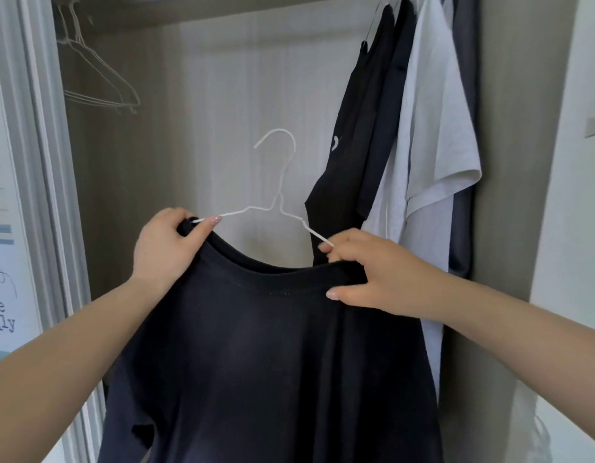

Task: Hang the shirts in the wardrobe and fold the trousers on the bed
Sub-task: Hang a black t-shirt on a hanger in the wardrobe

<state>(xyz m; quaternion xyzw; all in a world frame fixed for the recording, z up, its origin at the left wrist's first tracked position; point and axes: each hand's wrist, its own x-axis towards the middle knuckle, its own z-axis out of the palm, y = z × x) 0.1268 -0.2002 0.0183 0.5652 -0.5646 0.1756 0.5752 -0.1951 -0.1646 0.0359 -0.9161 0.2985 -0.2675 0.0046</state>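
Looking from the left, I note empty wire hangers (99,75) on the rail at the wardrobe's (129,182) upper left corner. My left hand (166,248) is closed round the left shoulder of the dark shirt (256,355), thumb pressed over the collar and one arm of the white hanger (278,182). The hanger's hook stands free in front of the wardrobe's back panel, not on the rail. The shirt hangs from both hands, its body dropping towards the bottom edge of view. My right hand (369,272) pinches the collar's right side, fingers curled, fingertips touching the hanger's other arm. At the wardrobe's right side hang black shirts (366,128) and a white shirt (436,138).
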